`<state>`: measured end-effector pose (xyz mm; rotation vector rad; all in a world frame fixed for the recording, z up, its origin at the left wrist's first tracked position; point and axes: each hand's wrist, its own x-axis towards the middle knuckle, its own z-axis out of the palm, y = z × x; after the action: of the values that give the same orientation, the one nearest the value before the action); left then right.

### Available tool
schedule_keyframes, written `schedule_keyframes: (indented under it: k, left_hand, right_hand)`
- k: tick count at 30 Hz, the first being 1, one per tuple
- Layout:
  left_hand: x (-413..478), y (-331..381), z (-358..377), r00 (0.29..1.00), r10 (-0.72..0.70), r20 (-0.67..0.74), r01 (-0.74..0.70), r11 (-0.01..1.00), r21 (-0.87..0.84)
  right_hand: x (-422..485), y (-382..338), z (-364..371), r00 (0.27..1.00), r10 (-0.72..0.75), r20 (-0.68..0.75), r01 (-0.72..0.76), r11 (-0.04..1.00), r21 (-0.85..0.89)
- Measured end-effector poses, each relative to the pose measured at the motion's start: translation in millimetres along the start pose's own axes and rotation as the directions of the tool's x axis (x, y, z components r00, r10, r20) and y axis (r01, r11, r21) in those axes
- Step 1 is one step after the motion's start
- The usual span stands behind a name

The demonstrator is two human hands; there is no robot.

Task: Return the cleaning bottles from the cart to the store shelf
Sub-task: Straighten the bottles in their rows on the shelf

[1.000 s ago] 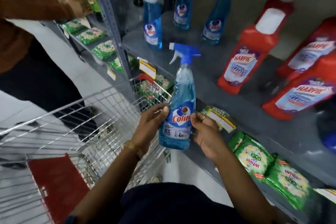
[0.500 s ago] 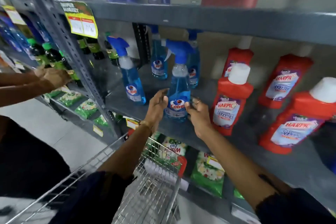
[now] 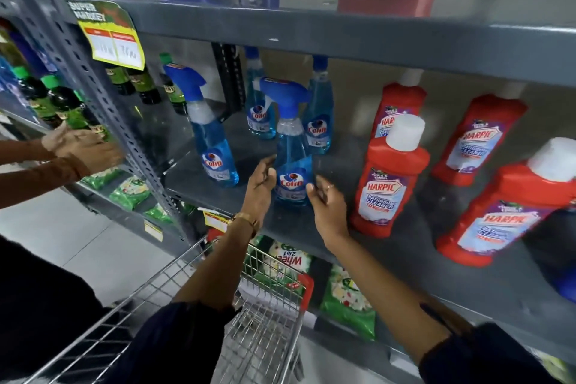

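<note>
A blue Colin spray bottle point(image 3: 291, 162) stands upright on the grey middle shelf point(image 3: 311, 227), near its front edge. My left hand point(image 3: 258, 187) is at the bottle's left side and my right hand point(image 3: 328, 203) at its right side. The fingers of both are loose and spread, just at the label's edges, not wrapped around it. Three more Colin bottles stand on the same shelf: one to the left point(image 3: 212, 146) and two behind point(image 3: 260, 109) point(image 3: 318, 121). The wire cart point(image 3: 271, 330) is below my arms, with no bottle visible in the part I see.
Red Harpic bottles point(image 3: 389, 184) stand close to the right of the placed bottle. Another person's hands point(image 3: 81, 150) reach into the left bay among green bottles point(image 3: 62, 103). The upper shelf point(image 3: 343, 25) hangs low overhead. Green detergent packs point(image 3: 346, 302) fill the shelf below.
I lifted the Colin bottle from above the cart and set it on the middle shelf. My view rose to face the shelf, and my fingers have loosened from the bottle.
</note>
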<state>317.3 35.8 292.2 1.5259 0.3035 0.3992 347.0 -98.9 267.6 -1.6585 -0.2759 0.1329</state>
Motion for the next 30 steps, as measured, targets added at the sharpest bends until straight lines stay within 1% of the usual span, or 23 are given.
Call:
schedule_keyframes:
  k: [3, 5, 6, 7, 8, 10, 11, 12, 13, 15, 16, 17, 19, 20, 24, 26, 28, 30]
  left_hand:
    - [-15, -7, 6, 0.995, 0.040, -0.089, -0.041, 0.999, -0.015]
    - [-27, -21, 12, 0.989, 0.073, -0.129, -0.071, 0.997, 0.022]
    - [-32, -28, 15, 0.983, 0.092, -0.157, -0.078, 0.993, 0.094]
    - [-35, -33, 22, 0.978, 0.118, -0.169, -0.087, 0.980, 0.180]
    - [-35, -36, 28, 0.972, 0.148, -0.181, -0.095, 0.957, 0.273]
    - [-33, -37, 39, 0.964, 0.170, -0.205, -0.080, 0.919, 0.386]
    - [-30, -37, 43, 0.957, 0.168, -0.236, -0.059, 0.911, 0.408]
    - [-26, -38, 45, 0.950, 0.161, -0.269, -0.034, 0.905, 0.424]
    - [-24, -38, 47, 0.941, 0.167, -0.294, -0.018, 0.893, 0.450]
    - [-21, -41, 50, 0.925, 0.190, -0.329, 0.004, 0.861, 0.509]
    - [-21, -42, 49, 0.919, 0.195, -0.344, 0.015, 0.852, 0.523]
    - [-19, -44, 50, 0.916, 0.203, -0.347, 0.012, 0.849, 0.528]
    - [-16, -47, 49, 0.912, 0.214, -0.349, -0.002, 0.855, 0.519]
    - [-15, -48, 48, 0.911, 0.216, -0.353, -0.004, 0.858, 0.514]
    - [-19, -50, 55, 0.908, 0.209, -0.364, -0.009, 0.877, 0.481]
    - [-22, -51, 54, 0.907, 0.213, -0.364, -0.015, 0.880, 0.476]
    - [-24, -46, 63, 0.918, 0.251, -0.308, -0.068, 0.863, 0.501]
    - [-23, -43, 58, 0.904, 0.256, -0.343, -0.062, 0.871, 0.487]
  right_hand:
    - [-59, 2, -32, 1.000, -0.031, 0.006, 0.031, 0.999, 0.009]
    - [-103, 8, -64, 0.994, -0.061, -0.089, 0.057, 0.998, -0.040]
    - [-120, 9, -78, 0.980, -0.086, -0.182, 0.075, 0.995, -0.067]
    - [-132, 10, -93, 0.945, -0.110, -0.308, 0.087, 0.992, -0.089]
    - [-136, 11, -107, 0.883, -0.132, -0.450, 0.101, 0.991, -0.092]
    - [-131, 10, -131, 0.713, -0.129, -0.689, 0.131, 0.990, -0.050]
    - [-125, 10, -142, 0.642, -0.126, -0.757, 0.132, 0.990, -0.052]
    - [-117, 10, -152, 0.599, -0.133, -0.789, 0.101, 0.991, -0.090]
    - [-108, 12, -162, 0.586, -0.138, -0.799, 0.034, 0.989, -0.146]
    - [-90, 16, -176, 0.599, -0.113, -0.793, -0.115, 0.968, -0.225]
    - [-83, 18, -180, 0.612, -0.085, -0.787, -0.160, 0.960, -0.228]
    - [-77, 21, -185, 0.622, -0.058, -0.781, -0.174, 0.962, -0.210]
    - [-69, 26, -192, 0.650, -0.015, -0.760, -0.158, 0.975, -0.155]
    - [-68, 27, -195, 0.653, -0.003, -0.758, -0.165, 0.976, -0.146]
    - [-72, 25, -201, 0.605, -0.016, -0.796, -0.157, 0.978, -0.138]
    - [-75, 25, -198, 0.598, -0.025, -0.801, -0.169, 0.973, -0.156]
    - [-87, 27, -205, 0.537, 0.005, -0.844, -0.191, 0.975, -0.116]
    - [-87, 30, -199, 0.556, 0.000, -0.831, -0.198, 0.971, -0.133]
